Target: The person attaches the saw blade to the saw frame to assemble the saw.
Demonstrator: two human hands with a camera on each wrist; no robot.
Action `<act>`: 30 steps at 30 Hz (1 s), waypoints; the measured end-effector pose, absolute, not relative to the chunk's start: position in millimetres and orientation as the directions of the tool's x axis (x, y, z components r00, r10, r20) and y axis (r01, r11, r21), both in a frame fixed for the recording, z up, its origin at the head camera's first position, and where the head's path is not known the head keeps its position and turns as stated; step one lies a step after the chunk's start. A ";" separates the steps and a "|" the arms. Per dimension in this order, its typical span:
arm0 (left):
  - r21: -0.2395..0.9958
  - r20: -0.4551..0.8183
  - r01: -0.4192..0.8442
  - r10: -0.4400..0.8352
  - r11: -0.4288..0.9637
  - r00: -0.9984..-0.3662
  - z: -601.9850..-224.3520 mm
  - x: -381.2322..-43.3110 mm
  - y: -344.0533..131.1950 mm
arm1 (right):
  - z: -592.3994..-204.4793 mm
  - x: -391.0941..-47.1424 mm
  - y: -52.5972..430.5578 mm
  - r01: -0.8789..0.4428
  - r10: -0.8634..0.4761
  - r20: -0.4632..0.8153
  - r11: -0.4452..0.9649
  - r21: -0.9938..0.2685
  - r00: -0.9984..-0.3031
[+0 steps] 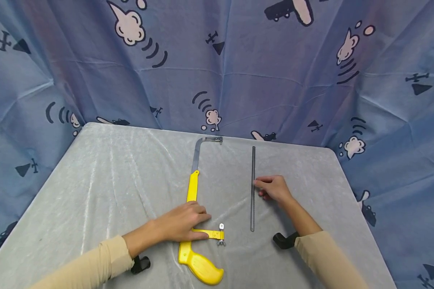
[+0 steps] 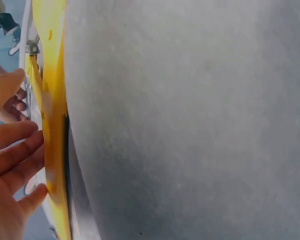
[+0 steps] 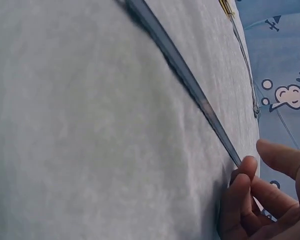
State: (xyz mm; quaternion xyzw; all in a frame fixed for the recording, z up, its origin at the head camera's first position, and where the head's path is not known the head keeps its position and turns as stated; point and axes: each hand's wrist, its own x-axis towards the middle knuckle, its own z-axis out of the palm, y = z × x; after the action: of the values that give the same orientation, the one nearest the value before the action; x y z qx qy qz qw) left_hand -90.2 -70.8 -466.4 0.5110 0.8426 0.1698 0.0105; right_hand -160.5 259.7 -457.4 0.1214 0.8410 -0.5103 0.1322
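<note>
A hacksaw frame with a yellow handle (image 1: pixel 204 269) and a grey metal arm (image 1: pixel 196 154) lies on the table. My left hand (image 1: pixel 184 220) rests over its yellow middle section, fingers spread; in the left wrist view the fingertips touch the yellow frame (image 2: pixel 55 130) and the thumb stands apart. Right of the frame, a thin dark hacksaw blade (image 1: pixel 253 200) lies lengthwise on the cloth. My right hand (image 1: pixel 275 188) reaches it from the right, fingertips right at its edge. In the right wrist view the fingers bend loosely beside the blade (image 3: pixel 190 82), with a gap to the thumb.
Grey velvety cloth covers the table (image 1: pixel 130 180). A wing nut (image 1: pixel 221 242) sits at the frame's near bracket, and a metal clip (image 1: pixel 218 140) at its far end. Blue patterned curtain (image 1: pixel 238 96) surrounds the table's back and sides. Black wrist mounts (image 1: pixel 285 241) hang by both sleeves.
</note>
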 end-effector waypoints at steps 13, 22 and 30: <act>0.531 0.037 0.777 0.907 0.337 -0.419 -463.7 -90.9 -66.8 | -462.6 -159.0 249.2 0.279 0.111 -0.261 0.535 -0.798 -0.959; 0.567 -0.011 0.739 0.901 0.363 -0.434 -462.1 -90.4 -65.0 | -467.9 -158.6 242.4 0.184 0.142 -0.120 0.633 -0.752 -0.983; 0.584 -0.023 0.722 0.897 0.370 -0.441 -461.0 -90.1 -64.5 | -468.7 -158.1 240.4 0.155 0.161 -0.059 0.690 -0.707 -0.985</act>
State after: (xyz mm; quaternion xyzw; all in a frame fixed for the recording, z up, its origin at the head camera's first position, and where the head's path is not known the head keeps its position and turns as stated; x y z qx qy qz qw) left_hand -90.1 -64.5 -461.0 0.4998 0.8098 0.2550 0.1716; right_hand -158.1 240.4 -468.7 0.0859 0.9192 -0.3843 -0.0037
